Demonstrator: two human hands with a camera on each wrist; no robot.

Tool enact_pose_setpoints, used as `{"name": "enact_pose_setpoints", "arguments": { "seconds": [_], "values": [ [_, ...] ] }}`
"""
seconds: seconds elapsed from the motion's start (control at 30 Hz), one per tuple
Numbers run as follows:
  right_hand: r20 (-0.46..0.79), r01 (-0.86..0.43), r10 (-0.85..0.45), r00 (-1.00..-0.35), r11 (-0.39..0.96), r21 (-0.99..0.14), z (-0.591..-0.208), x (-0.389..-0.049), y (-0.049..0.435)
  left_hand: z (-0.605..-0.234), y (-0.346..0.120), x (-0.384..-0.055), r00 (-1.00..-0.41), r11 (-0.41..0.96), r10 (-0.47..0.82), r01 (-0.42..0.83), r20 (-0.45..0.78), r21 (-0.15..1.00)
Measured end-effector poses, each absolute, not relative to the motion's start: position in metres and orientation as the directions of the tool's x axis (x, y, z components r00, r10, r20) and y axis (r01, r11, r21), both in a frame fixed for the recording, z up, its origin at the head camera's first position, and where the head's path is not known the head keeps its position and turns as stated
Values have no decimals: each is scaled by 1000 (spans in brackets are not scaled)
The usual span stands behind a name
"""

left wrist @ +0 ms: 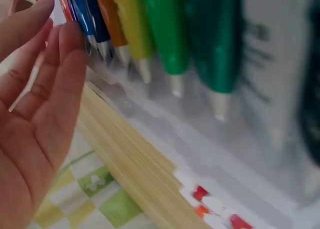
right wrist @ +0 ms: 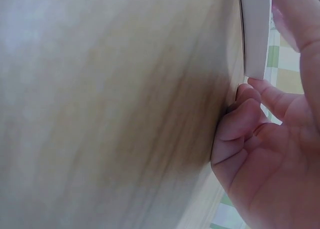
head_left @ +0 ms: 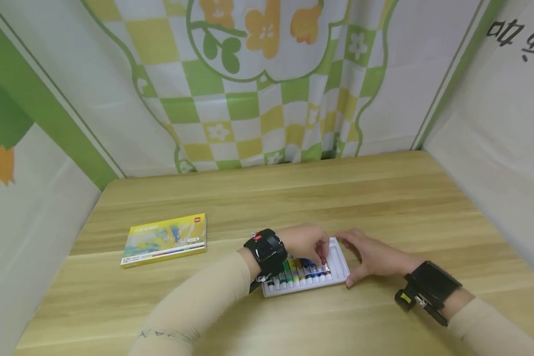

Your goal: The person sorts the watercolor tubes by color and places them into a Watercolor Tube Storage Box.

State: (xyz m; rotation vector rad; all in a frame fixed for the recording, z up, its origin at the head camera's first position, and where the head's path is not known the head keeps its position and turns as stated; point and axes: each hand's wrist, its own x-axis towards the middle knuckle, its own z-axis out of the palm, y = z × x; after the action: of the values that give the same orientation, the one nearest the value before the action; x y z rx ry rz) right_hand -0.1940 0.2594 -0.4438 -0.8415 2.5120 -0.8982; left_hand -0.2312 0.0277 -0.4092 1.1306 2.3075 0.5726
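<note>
A white plastic tray (head_left: 338, 262) lies on the table, filled with a row of paint tubes (head_left: 300, 272) in greens, yellow, orange, blues and red, their white caps toward the near side. My left hand (head_left: 307, 241) reaches over the tray from the left, and its fingertips pinch a red paint tube (head_left: 325, 264) at the right of the row. In the left wrist view the thumb and fingers (left wrist: 70, 44) meet at that end, partly covering the tube. My right hand (head_left: 378, 256) grips the tray's right end, thumb at the near corner and fingers at the far one.
A yellow paint box (head_left: 164, 240) lies flat to the left on the wooden table (head_left: 293, 198). Small white and red pieces (left wrist: 200, 194) sit just behind the tray. A checked curtain (head_left: 249, 109) hangs along the table's back edge, and white panels stand at both sides.
</note>
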Motion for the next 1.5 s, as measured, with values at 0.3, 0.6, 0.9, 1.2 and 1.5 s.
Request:
{"name": "enact_pose_setpoints", "arguments": {
  "seconds": [0.3, 0.6, 0.9, 1.2, 1.5],
  "values": [
    [-116, -423, -634, -765, 629, -652, -449, -191, 257, -403, -13, -236, -516, 443, 842, 494, -157, 748],
    [-134, -402, -628, -767, 632, -662, -449, -189, 255, -388, -72, -247, -723, 447, 689, 477, 48, 756],
    [-148, -378, -610, -779, 644, -665, -450, -186, 257, -424, -102, -254, -789, 526, 613, 447, 42, 724],
    [-151, -369, -609, -779, 639, -675, -450, -187, 259, -437, -98, -254, -774, 589, 632, 453, -32, 669],
    [-133, -388, -611, -781, 640, -664, -445, -191, 257, -430, -97, -256, -779, 620, 623, 437, -71, 652]
  ]
}}
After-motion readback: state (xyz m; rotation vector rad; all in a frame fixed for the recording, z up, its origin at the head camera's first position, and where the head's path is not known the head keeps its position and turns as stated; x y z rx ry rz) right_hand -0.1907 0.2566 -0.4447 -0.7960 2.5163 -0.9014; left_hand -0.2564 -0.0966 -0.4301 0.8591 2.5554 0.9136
